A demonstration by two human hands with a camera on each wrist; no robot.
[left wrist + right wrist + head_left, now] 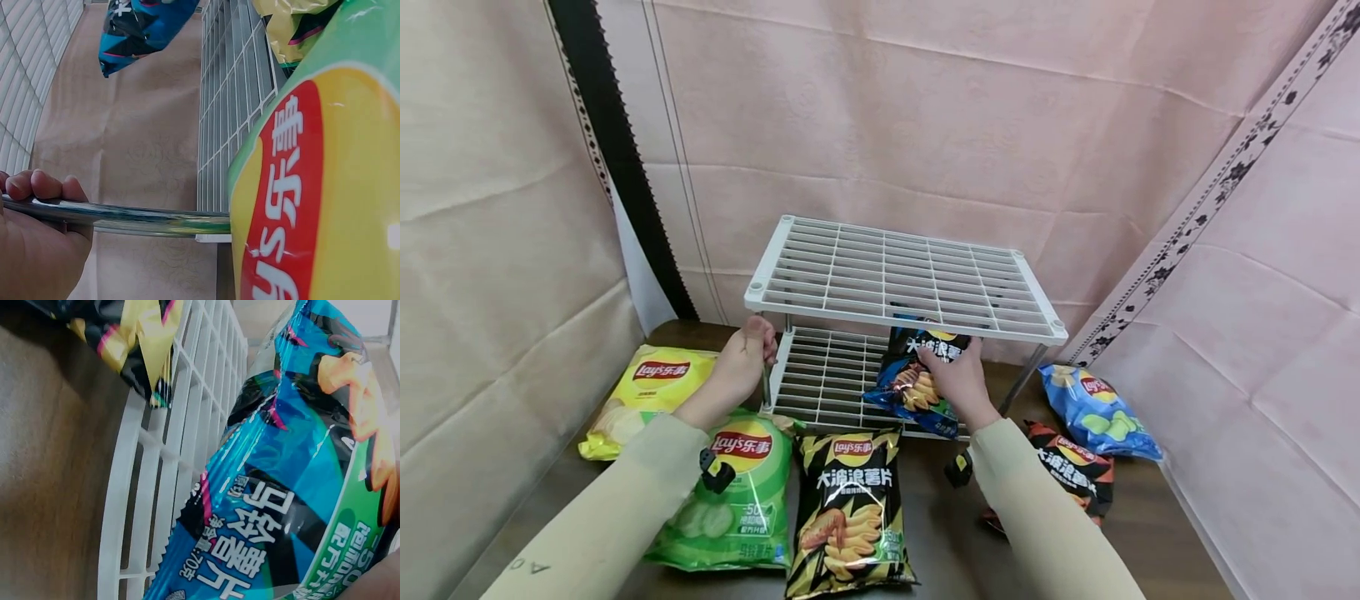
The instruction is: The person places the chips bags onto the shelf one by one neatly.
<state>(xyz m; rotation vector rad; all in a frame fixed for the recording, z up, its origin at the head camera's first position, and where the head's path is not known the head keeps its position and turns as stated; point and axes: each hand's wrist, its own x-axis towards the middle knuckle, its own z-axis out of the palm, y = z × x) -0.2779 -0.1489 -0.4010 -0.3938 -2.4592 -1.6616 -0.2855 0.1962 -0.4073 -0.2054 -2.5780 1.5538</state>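
A white two-tier wire rack (880,313) stands at the back of the dark table. My left hand (747,357) grips its front left metal post (150,219), fingers curled round the bar in the left wrist view. Between the two tiers, my right hand (961,382) holds a blue and black bag of potato chips (898,371), thumb across its front. The bag's top lies partly behind the upper tier's front edge. Its bottom seam hangs over the lower tier (125,487) in the right wrist view, where only a bit of the hand shows.
In front of the rack lie a green chip bag (737,500) and a black and gold one (850,521). A yellow chip bag (651,387) is at the left. At the right are a light blue chip bag (1101,417) and a black and red one (1078,475). Cloth hangs around the table.
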